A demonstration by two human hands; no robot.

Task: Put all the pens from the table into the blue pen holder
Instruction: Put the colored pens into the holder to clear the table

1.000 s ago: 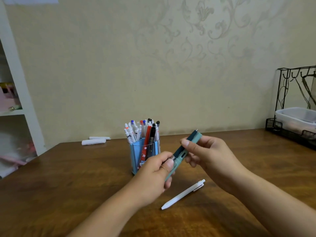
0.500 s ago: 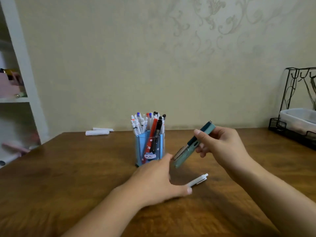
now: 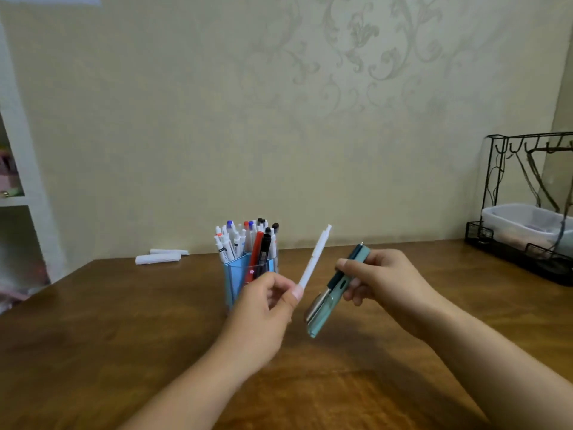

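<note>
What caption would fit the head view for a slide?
Left hand holds a white pen, right hand a teal pen, near the full blue pen holder.

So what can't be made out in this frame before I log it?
- Head view: the lower end of the white pen is hidden inside the left hand.
- The blue pen holder is partly covered by that hand.
- Contents of the plastic tub at the right edge are blurred and cut off.
- The shelf items at the left edge are blurred.

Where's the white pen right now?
Head view, centre: the white pen is pinched in the left hand, tilted up just right of the blue pen holder.
</note>
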